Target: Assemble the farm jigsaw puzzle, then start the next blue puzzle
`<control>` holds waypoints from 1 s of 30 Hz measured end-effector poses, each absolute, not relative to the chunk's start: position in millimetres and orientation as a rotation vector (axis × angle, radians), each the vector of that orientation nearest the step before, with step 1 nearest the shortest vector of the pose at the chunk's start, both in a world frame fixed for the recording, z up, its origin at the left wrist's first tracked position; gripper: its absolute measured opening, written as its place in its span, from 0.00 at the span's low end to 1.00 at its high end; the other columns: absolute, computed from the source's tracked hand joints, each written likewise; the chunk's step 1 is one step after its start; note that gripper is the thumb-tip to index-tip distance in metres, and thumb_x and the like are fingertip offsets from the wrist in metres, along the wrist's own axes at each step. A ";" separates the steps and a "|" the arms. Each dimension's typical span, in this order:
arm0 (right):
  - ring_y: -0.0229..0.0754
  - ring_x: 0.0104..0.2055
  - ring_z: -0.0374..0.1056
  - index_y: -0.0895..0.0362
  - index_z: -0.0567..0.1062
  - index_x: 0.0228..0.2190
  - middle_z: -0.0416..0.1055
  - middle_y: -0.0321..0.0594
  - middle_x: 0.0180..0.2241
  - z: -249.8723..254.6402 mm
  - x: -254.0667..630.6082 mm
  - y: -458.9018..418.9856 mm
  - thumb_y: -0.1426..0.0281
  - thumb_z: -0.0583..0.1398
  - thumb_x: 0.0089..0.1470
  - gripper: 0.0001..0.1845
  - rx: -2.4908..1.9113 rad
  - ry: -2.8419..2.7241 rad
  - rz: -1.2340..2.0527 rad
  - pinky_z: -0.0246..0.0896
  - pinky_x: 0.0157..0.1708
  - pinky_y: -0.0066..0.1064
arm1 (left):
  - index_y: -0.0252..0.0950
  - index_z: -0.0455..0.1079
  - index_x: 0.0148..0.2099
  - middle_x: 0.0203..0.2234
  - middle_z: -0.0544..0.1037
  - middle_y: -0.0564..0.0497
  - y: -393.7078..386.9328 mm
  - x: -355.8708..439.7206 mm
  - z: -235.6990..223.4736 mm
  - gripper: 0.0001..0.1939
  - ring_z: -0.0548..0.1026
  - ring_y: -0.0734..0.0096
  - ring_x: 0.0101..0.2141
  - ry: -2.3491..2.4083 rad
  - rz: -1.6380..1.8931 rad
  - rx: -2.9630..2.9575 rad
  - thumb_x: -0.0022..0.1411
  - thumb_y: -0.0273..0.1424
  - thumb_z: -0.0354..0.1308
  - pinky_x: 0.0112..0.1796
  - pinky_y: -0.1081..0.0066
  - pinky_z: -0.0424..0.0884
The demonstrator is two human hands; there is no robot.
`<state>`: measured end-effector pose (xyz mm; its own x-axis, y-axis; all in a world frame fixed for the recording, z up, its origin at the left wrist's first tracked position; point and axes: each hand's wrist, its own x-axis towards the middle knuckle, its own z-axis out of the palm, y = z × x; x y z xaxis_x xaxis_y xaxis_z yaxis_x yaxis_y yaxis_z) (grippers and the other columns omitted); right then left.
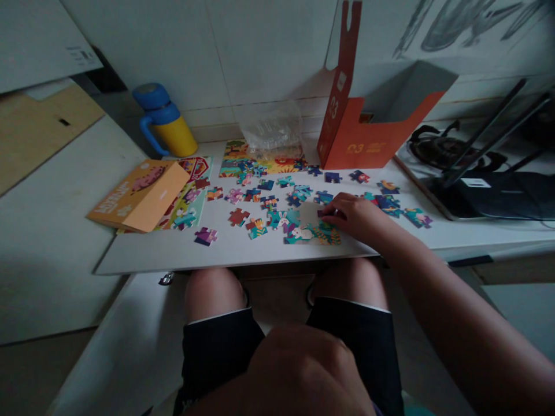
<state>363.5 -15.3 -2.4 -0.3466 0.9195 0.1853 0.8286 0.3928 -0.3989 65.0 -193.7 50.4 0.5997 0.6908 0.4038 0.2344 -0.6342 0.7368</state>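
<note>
My right hand reaches in from the right over the white tabletop, thumb and fingers pinched on a small dark purple puzzle piece. Just below and left of it lies a joined part of a jigsaw with a white rabbit on teal and green. Another rabbit piece adjoins its upper left. Loose puzzle pieces surround it, among them a brown one, a purple one and a blue one. My left hand is close to the camera above my lap; its back shows, its fingers are hidden.
An orange box stands open at the back, beside a clear plastic bag on a colourful picture sheet. At left are a yellow folded carton and a blue-yellow bottle. A gas stove and black router are right.
</note>
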 end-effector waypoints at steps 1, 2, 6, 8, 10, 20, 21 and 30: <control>0.46 0.41 0.77 0.54 0.85 0.42 0.78 0.46 0.43 -3.7 363.0 -15.8 0.66 0.63 0.66 0.10 -1.503 -2.276 0.328 0.71 0.46 0.37 | 0.59 0.73 0.61 0.29 0.82 0.53 -186.2 72.2 45.3 0.21 0.82 0.58 0.31 0.690 0.958 2.172 0.68 0.37 0.64 0.32 0.56 0.85; 0.47 0.42 0.77 0.54 0.84 0.43 0.78 0.46 0.44 -4.9 362.3 -16.5 0.66 0.63 0.66 0.09 -1.501 -2.271 0.326 0.71 0.47 0.38 | 0.53 0.73 0.61 0.31 0.82 0.53 -178.0 78.4 41.6 0.19 0.82 0.61 0.33 0.668 0.999 2.168 0.70 0.33 0.62 0.36 0.58 0.85; 0.48 0.44 0.77 0.55 0.83 0.44 0.77 0.48 0.46 -6.1 356.8 -23.0 0.67 0.62 0.68 0.10 -1.515 -2.258 0.276 0.71 0.48 0.39 | 0.39 0.75 0.57 0.44 0.84 0.47 -145.8 93.0 27.4 0.14 0.81 0.63 0.47 0.850 1.051 2.374 0.72 0.24 0.59 0.52 0.59 0.81; 0.49 0.43 0.77 0.55 0.83 0.44 0.77 0.49 0.46 -2.8 353.8 -29.3 0.68 0.60 0.69 0.10 -1.484 -2.264 0.219 0.72 0.47 0.40 | 0.38 0.76 0.58 0.53 0.82 0.43 -132.3 94.8 16.1 0.14 0.78 0.58 0.57 0.972 0.989 2.502 0.73 0.25 0.59 0.60 0.54 0.77; 0.50 0.43 0.76 0.56 0.82 0.43 0.77 0.49 0.44 2.0 353.6 -38.4 0.68 0.59 0.71 0.11 -1.450 -2.222 0.135 0.72 0.47 0.40 | 0.37 0.75 0.60 0.61 0.78 0.41 -120.8 93.7 3.5 0.15 0.73 0.53 0.64 1.050 0.914 2.601 0.74 0.27 0.59 0.65 0.49 0.72; 0.50 0.42 0.74 0.53 0.78 0.41 0.77 0.44 0.39 -24.4 395.3 -108.7 0.66 0.60 0.71 0.07 -1.612 -1.950 -0.110 0.69 0.43 0.42 | 0.39 0.66 0.71 0.72 0.68 0.42 -98.2 80.0 -36.1 0.26 0.70 0.50 0.68 1.207 0.728 2.797 0.74 0.33 0.61 0.67 0.47 0.71; 0.50 0.42 0.73 0.53 0.78 0.41 0.77 0.44 0.39 -28.7 397.2 -115.2 0.66 0.60 0.71 0.07 -1.619 -1.960 -0.107 0.69 0.44 0.42 | 0.39 0.66 0.72 0.72 0.68 0.43 -98.3 79.7 -37.2 0.27 0.70 0.50 0.67 1.204 0.728 2.804 0.74 0.33 0.61 0.66 0.47 0.71; 0.50 0.43 0.75 0.51 0.78 0.40 0.78 0.44 0.39 -26.7 405.1 -140.0 0.67 0.61 0.70 0.05 -1.648 -1.961 -0.117 0.72 0.45 0.42 | 0.42 0.73 0.66 0.64 0.78 0.47 -96.9 84.7 -54.5 0.22 0.78 0.57 0.59 1.238 1.015 2.862 0.72 0.30 0.63 0.62 0.56 0.69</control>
<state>405.1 -140.0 -26.7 -0.0789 0.8786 0.4710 0.9282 0.2371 -0.2867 84.7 -96.9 -54.5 0.5256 0.6136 0.5893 0.6984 -0.7068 0.1131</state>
